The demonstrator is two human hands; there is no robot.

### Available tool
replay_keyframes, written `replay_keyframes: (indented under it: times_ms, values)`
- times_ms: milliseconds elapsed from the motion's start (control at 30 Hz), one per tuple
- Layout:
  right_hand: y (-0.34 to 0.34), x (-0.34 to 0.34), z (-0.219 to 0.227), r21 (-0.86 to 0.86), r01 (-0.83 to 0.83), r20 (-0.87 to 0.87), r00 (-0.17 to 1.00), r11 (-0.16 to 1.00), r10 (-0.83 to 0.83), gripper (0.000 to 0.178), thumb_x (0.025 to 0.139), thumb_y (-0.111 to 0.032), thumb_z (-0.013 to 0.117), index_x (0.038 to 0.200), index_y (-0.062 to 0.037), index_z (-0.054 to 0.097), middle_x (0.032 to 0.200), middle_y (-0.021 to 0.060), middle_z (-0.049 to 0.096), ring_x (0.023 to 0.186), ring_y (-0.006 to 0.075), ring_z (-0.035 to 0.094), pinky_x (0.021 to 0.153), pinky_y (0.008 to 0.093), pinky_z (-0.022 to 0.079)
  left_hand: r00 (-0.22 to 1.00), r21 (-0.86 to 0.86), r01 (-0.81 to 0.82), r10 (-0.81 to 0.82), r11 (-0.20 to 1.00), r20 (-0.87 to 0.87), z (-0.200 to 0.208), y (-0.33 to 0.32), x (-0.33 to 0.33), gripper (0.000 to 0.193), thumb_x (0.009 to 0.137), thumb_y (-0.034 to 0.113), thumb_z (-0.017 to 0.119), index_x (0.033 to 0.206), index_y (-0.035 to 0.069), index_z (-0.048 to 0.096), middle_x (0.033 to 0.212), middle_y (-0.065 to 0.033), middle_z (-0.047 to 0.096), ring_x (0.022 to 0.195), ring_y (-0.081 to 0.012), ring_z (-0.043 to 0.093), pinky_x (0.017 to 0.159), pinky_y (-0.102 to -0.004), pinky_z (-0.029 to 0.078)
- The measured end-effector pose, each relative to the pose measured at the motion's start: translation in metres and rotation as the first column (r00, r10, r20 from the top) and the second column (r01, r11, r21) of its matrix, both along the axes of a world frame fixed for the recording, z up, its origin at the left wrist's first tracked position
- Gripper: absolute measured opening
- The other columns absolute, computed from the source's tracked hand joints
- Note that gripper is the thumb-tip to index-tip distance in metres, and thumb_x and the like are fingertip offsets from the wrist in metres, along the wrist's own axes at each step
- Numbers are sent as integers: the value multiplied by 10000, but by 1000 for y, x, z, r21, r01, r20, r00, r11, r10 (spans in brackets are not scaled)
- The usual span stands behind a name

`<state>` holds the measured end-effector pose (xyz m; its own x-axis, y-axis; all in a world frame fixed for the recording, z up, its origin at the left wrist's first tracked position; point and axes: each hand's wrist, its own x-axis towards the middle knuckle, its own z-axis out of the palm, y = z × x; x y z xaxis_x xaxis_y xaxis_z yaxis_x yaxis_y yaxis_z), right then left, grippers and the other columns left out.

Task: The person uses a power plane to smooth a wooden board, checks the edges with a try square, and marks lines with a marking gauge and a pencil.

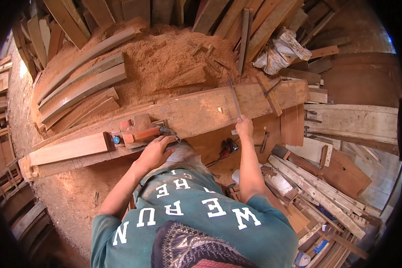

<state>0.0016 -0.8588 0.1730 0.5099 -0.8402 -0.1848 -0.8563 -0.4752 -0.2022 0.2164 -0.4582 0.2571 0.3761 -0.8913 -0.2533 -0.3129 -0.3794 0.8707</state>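
Observation:
A long, narrow metal blade (234,99) is in my right hand (244,126); my fingers are wrapped round its near end. It points away from me across the thick wooden beam (196,108), and I cannot make out its exact kind. My left hand (156,151) is open, with the fingers stretched out in front of my waist. Close beside those fingers rests an orange-red electric hand planer (138,135) on the beam. Left of the planer, a pale planed board (69,148) lies along the beam's end.
Sawdust (169,53) is heaped behind the beam, with several curved boards (87,91) on it. A wooden crosspiece (269,95) lies over the beam's right part. Scrap planks (317,187) crowd the right side. A red-and-black tool (228,147) sits below the beam.

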Motion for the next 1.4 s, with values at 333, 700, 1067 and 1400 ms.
replay_keyframes:
  times_ms: [333, 700, 1067, 1400]
  values:
    - [-80, -17, -72, 414, 61, -22, 998, 908, -57, 189, 980, -194, 738, 963, -6, 738, 928, 177, 766, 862, 349, 718, 796, 459, 542, 969, 222, -218, 238, 950, -71, 29, 29, 1, 478, 970, 144, 760, 1402, -22, 641, 1313, -262, 699, 1236, -443, 671, 1053, -470, 546]
    - [-162, -44, -71, 719, 258, -2, 929, 646, -369, 155, 949, -174, 851, 964, -51, 757, 892, 4, 760, 813, 130, 701, 722, 315, 557, 912, 295, -257, 332, 920, -242, 23, -96, 21, 463, 1004, 172, 770, 1400, -33, 646, 1318, -229, 718, 1257, -363, 698, 1064, -435, 545]
    - [-234, 278, -162, 410, -114, 88, 992, 905, 85, 626, 888, -261, 849, 1437, -65, 621, 1246, 200, 755, 1180, 346, 713, 1008, 437, 547, 870, 411, -347, 453, 843, -194, 19, -118, 50, 455, 987, 165, 779, 1392, 0, 658, 1278, -204, 732, 1232, -361, 704, 1063, -449, 544]
    - [-256, 367, -366, 282, -123, -285, 936, 952, 206, 998, 818, -206, 880, 1641, -45, 338, 1741, 207, 318, 1559, 383, 415, 1272, 457, 381, 510, 628, -526, 803, 574, -307, 34, -80, 37, 556, 980, 222, 813, 1459, 12, 624, 1319, -161, 732, 1239, -276, 698, 1093, -416, 538]
